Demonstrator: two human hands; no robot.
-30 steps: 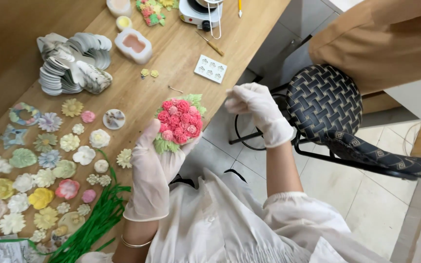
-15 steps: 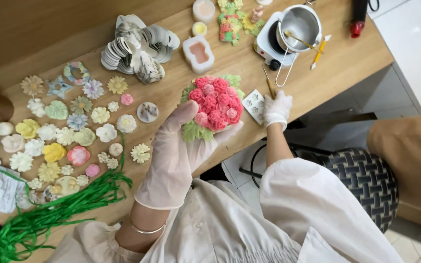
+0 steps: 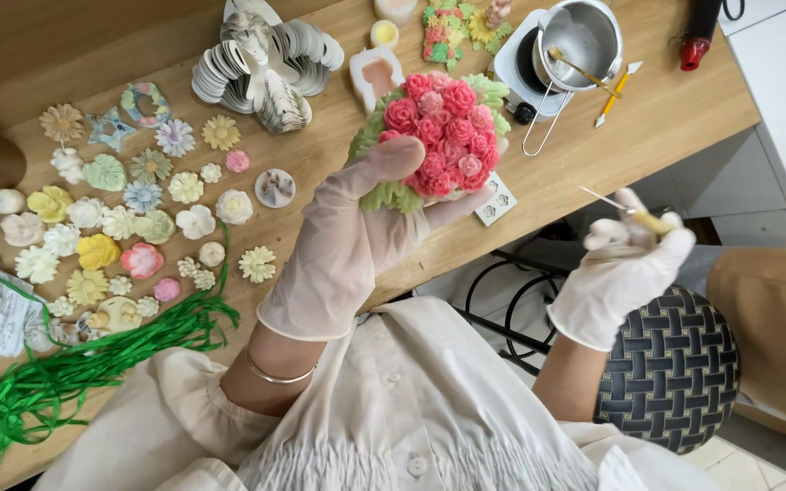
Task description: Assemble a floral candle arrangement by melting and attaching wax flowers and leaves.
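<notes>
1. cradling a dome of moulded pink roses (image 3: 438,127) with pale green leaves around its edge, the left hand (image 3: 357,232) holds it up above the wooden table (image 3: 593,155), in front of the person's chest; the gloved thumb lies across the near rim and the other fingers wrap under and behind it.
2. the right hand (image 3: 625,264), also gloved, is closed narrowly around a thin pointed tool (image 3: 625,207) with a yellow handle, off to the side over a woven black stool (image 3: 675,373) and well apart from the bouquet.
3. judging by the crisp petals and the matching small cast flowers (image 3: 129,227) spread on the table, the piece is probably wax or soap: stiff, fairly light for its bulk, and brittle at the petal tips and leaf edges.
4. the safest hold looks like the one used now, from beneath on the base and leafy rim, not on the rose tops, which could chip or dent under pressure.
5. the gloves may slide on a waxy surface, so a broad cupped palm seems wiser than a pinch.
6. nearby stand a metal pot (image 3: 584,36) on a small white hotplate, a white mould (image 3: 498,200) and a bundle of green ribbon (image 3: 93,364).
</notes>
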